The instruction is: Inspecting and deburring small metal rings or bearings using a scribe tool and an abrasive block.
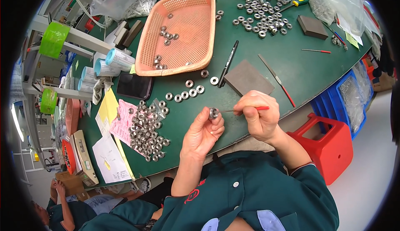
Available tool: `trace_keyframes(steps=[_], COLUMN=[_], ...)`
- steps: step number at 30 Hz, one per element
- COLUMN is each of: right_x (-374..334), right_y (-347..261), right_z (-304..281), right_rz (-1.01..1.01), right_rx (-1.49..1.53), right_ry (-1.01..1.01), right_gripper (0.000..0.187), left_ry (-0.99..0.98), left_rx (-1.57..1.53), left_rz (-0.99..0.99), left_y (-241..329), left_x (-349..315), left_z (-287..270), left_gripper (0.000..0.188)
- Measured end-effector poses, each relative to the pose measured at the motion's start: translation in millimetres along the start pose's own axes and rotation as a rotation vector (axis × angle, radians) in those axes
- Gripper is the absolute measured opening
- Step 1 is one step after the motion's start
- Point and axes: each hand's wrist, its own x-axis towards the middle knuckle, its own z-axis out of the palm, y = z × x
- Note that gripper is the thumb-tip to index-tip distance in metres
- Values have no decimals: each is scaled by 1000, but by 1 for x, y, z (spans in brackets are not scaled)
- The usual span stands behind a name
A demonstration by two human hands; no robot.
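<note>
My left hand [201, 134] pinches a small shiny metal ring [213, 113] between thumb and fingertips, above the front edge of the green table. In my right hand [261, 118] is a thin needle file with a red handle [262, 107]. Its slim tip points left at the ring; whether it touches the bore I cannot tell. Just beyond my hands lies a grey block [248, 78], with a second red-handled file [276, 79] to its right. A short row of loose rings [192, 92] sits ahead of my left hand.
A peach plastic basket [211, 27] holding several rings stands ahead. Piled rings [146, 133] cover a pink bag at left; more rings [260, 16] lie at the back. A black marker [228, 64] and dark phone [134, 86] lie nearby. A red stool [329, 147] stands right; a co-worker [68, 208] sits left.
</note>
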Motion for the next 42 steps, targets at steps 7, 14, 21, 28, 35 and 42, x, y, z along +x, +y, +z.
trace_keyframes(steps=[7,14,21,28,35,42], right_x=[-2,-2,-5,-7,-8,-1], right_y=[1,-2,0,3,4,0], right_z=[10,4,9,7,2,-29], right_rz=[-92,-114,-142,-124,-162,-82], right_rx=[-64,-85,-47,-13,-74,170], right_ry=[-47,0,-23,12,-20,307], right_gripper=[26,27,26,27,19,28], left_ry=[-60,-70,-112,-79,-40,-41], left_rx=[82,58,81,-26,68,-127], left_rz=[2,4,-18,-32,25,16], left_y=[-3,-2,-3,1,-4,10], left_x=[0,-1,0,1,-2,-8], left_z=[17,15,20,18,20,8], left_gripper=[23,24,19,19,18,19])
